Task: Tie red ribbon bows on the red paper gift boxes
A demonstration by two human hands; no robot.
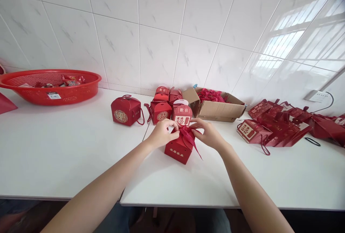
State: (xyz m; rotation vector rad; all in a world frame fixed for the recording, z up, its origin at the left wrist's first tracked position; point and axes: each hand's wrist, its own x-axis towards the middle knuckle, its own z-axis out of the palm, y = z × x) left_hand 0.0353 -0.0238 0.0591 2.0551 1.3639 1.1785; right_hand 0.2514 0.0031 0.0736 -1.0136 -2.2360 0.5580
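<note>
- The left hand (162, 132) is closed, its fingertips pinching the red satin ribbon (188, 135) on top of a small red cardboard gift box with gold lettering (179, 149).
- The right hand (208, 132) is likewise closed in a pinch on that ribbon from the other side; the two hands almost meet over the box top.
- The box stands on the white tabletop (67, 147) directly beneath and between both hands, with a ribbon tail hanging down its front corner.
- Just beyond the hands stands a cluster of finished red gift boxes (167, 105), one with a white panel and red characters (182, 114) right behind the fingers.
- Farther out from the left hand sits a single red box with a round gold emblem and cord handle (125, 110).
- Beyond the right hand lies an open brown cardboard carton (215, 108) with red ribbon material inside.
- Well off to the right of the right hand is a heap of flat, unfolded red boxes (280, 121).
- Far off to the left of the left hand rests a round red plastic basket (51, 85) holding wrapped sweets.
</note>
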